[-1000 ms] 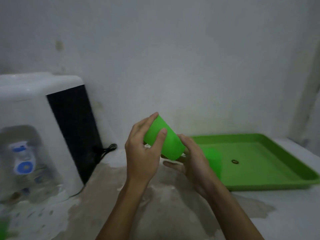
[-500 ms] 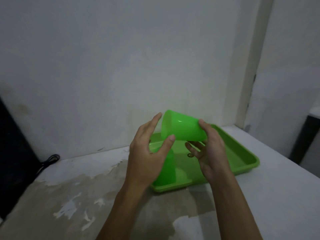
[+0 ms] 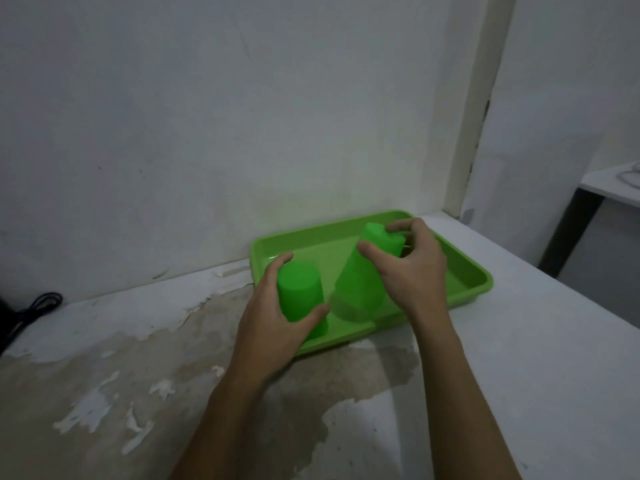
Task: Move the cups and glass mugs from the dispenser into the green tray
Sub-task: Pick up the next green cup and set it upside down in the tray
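Two green cups upside down in the green tray, bases up, side by side at its near left end. Left hand wrapped around the nearer cup, thumb low on its right side, fingers curled around the far left side. Right hand gripping the taller-looking cup near its base, thumb across the front, fingers over the top edge; cup tilted slightly, rim blurred down at the tray floor. Whether that rim sits flat: cannot tell. Tray lying on a white surface with peeled, worn patches toward the left, pushed close to the wall. Black cable at the far left edge against the wall. Dispenser out of view.
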A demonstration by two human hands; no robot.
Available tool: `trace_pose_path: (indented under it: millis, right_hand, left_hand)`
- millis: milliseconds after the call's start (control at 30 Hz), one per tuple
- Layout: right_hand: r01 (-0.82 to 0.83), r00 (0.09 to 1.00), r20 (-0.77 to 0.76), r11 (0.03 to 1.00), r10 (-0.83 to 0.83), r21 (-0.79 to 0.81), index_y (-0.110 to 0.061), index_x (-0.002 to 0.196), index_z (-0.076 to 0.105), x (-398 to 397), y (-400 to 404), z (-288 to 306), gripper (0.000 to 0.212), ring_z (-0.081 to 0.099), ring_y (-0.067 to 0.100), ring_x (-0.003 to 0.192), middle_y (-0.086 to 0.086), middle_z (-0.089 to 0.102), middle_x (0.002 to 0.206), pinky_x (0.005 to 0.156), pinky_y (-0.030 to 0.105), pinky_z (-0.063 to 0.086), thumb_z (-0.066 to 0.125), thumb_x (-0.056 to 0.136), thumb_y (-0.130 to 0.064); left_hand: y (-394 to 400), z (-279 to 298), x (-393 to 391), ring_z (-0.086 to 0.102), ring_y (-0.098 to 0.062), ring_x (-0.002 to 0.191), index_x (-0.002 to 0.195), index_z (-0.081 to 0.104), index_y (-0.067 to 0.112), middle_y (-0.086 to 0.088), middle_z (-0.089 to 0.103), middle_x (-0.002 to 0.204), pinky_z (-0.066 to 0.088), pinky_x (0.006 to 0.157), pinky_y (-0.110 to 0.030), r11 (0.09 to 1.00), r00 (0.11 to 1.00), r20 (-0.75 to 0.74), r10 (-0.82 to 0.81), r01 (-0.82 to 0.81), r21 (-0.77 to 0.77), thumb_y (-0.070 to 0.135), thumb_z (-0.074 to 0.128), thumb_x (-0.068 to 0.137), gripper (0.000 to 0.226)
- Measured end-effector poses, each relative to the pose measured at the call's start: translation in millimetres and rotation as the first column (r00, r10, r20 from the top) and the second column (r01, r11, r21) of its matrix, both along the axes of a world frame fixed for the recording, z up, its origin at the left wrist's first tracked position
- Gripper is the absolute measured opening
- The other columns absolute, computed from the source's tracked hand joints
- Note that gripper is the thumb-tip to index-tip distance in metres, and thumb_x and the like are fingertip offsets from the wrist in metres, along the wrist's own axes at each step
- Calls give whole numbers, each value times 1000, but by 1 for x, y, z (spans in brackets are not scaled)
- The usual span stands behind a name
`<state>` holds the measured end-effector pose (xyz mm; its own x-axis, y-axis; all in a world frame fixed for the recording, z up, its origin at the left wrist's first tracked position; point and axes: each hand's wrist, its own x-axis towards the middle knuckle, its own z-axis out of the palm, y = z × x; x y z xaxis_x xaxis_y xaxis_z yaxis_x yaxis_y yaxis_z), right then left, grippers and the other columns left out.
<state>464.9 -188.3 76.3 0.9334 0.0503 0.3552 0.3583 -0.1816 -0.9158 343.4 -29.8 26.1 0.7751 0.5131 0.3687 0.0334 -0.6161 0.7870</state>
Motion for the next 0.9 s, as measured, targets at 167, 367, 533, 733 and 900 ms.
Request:
trace_pose_path:
  millis: [167,367,533,733,900]
  right_hand:
    - [-10,996,86,980,28,-201,-24,103,61,-3,1,-6,44,62,26,96,1,68,102,81,42,53,84,69,-37]
    - [-44,996,55,946,65,-321,-27,102,58,-2,-2,-9,45,64,28,90,5,68,99,75,45,55,83,65,-35]
    - [-87,993,42,919,111,-385,-26,98,57,-1,-5,-10,44,61,27,77,6,70,96,67,40,53,84,64,-32]
    - [-136,987,27,905,160,-404,-26,98,56,-1,-7,-8,46,62,28,93,4,66,104,77,43,53,84,65,-39]
    - [-105,986,78,918,145,-382,-24,99,63,-3,-6,-2,39,58,24,108,3,60,111,90,42,49,81,72,-46]
  left_hand:
    - [-1,-6,-1,62,-18,123,143,37,51,5,60,141,54,102,-47,1000,1000,7,6,-6,-6,58,81,64,90]
    - [-3,-6,-3,61,-19,122,144,38,48,6,60,140,55,101,-47,1000,1000,17,0,1,-25,61,78,64,90]
    - [-3,-6,-2,61,-19,122,144,38,48,5,60,140,55,101,-47,1000,1000,18,0,1,-22,63,76,63,91]
    - [-3,-7,0,60,-18,124,144,35,52,7,58,143,55,101,-48,1000,1000,21,11,-10,-23,64,78,62,93]
    - [-2,-10,-1,54,-15,132,150,25,55,8,51,151,51,107,-41,998,999,37,-3,6,-59,63,84,62,106]
